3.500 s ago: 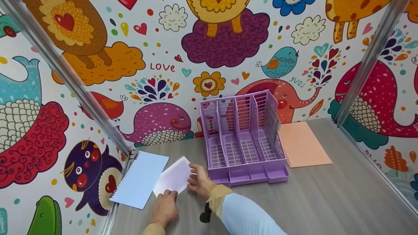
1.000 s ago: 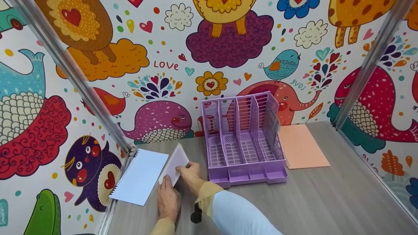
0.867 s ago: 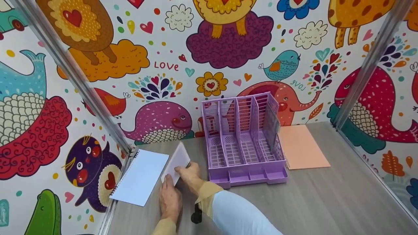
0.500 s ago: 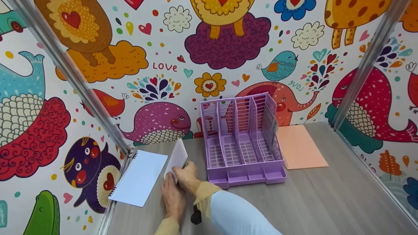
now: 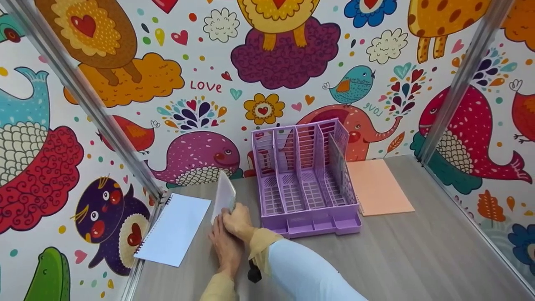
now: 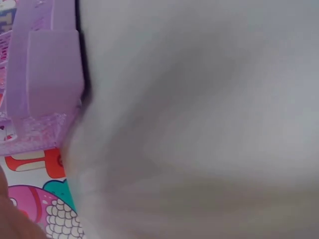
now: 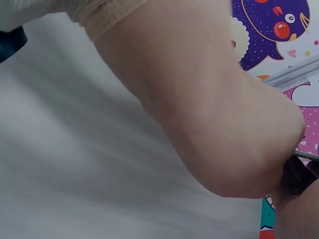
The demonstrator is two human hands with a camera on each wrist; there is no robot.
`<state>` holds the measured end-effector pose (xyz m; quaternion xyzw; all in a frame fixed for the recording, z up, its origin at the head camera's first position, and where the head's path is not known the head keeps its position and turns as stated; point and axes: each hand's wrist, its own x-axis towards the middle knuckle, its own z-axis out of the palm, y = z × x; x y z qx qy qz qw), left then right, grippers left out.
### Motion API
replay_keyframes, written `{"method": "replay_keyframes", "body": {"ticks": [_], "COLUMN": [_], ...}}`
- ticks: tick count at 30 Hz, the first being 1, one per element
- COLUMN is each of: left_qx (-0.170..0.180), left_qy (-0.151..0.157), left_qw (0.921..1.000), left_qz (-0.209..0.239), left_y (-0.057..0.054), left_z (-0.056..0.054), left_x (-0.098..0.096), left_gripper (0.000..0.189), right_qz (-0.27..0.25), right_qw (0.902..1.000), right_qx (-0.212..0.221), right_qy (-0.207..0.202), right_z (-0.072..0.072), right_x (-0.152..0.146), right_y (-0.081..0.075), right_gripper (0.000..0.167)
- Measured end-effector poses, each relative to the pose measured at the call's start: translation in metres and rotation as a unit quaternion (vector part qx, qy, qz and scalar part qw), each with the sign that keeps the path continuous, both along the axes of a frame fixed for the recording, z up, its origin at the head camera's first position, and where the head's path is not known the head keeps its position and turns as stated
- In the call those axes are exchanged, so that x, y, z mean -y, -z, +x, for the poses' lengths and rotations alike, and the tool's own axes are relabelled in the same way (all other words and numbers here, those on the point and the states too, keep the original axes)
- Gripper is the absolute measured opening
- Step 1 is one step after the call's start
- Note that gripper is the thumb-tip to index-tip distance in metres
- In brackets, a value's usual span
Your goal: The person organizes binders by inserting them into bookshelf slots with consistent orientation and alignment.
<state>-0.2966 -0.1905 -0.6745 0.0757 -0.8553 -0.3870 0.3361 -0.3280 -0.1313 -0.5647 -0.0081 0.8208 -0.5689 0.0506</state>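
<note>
A pale lavender-white notebook [image 5: 224, 196] stands steeply on edge, left of the purple file organizer [image 5: 309, 212]. My right hand [image 5: 238, 221] pinches its lower right side, thumb on the near face, the other fingers mostly behind. Low on the same notebook, my left hand [image 5: 226, 246] holds the bottom edge with its fingers against the face; its thumb is hidden. The two hands overlap in the head view. In the right wrist view the bare right hand [image 7: 214, 114] fills the middle, and the notebook itself is hard to make out.
A light blue spiral notebook [image 5: 173, 230] lies flat to the left. An orange notebook [image 5: 382, 188] lies right of the organizer, which has upright slots and small front trays. Patterned walls [image 5: 200, 54] and metal posts [image 5: 464, 88] enclose the grey table [image 5: 401, 259].
The lavender notebook has been raised from lying nearly flat to standing steeply on edge and turned. The right hand has gone from its far right edge to pinching it; both hands have drawn together.
</note>
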Motion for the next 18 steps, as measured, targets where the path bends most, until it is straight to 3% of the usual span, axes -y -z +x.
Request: {"method": "replay_keyframes", "body": {"ticks": [1,3,7,8,9,12,18], "left_qx": [0.002,0.021,0.044,0.045,0.034,0.029,0.104], "left_qy": [0.002,0.004,0.012,0.011,0.007,0.003,0.005], "left_qw": [1.0000,0.9997,0.9987,0.9985,0.9992,0.9993,0.9923], "left_qz": [0.000,0.008,0.022,0.027,0.018,0.024,0.066], "left_y": [0.008,-0.001,-0.027,-0.041,-0.037,-0.041,-0.065], "left_z": [-0.006,-0.005,0.001,0.006,0.003,-0.001,-0.005], "left_x": [0.001,-0.004,-0.017,-0.024,-0.024,-0.029,-0.041], "left_gripper": [0.075,0.073,0.071,0.072,0.072,0.077,0.083], "right_qz": [0.000,-0.002,0.006,0.011,0.021,0.049,0.091], "right_qw": [0.9999,0.9995,0.9979,0.9973,0.9962,0.9916,0.9829], "right_qx": [-0.008,-0.022,-0.050,-0.058,-0.072,-0.109,-0.148], "right_qy": [-0.007,-0.021,-0.041,-0.043,-0.044,-0.050,-0.062], "right_z": [-0.001,-0.002,-0.006,-0.007,-0.009,-0.012,-0.017], "right_x": [-0.002,-0.005,-0.011,-0.013,-0.015,-0.021,-0.031], "right_y": [-0.001,-0.002,-0.005,-0.006,-0.007,-0.011,-0.022], "right_gripper": [0.043,0.042,0.041,0.040,0.039,0.038,0.037]}}
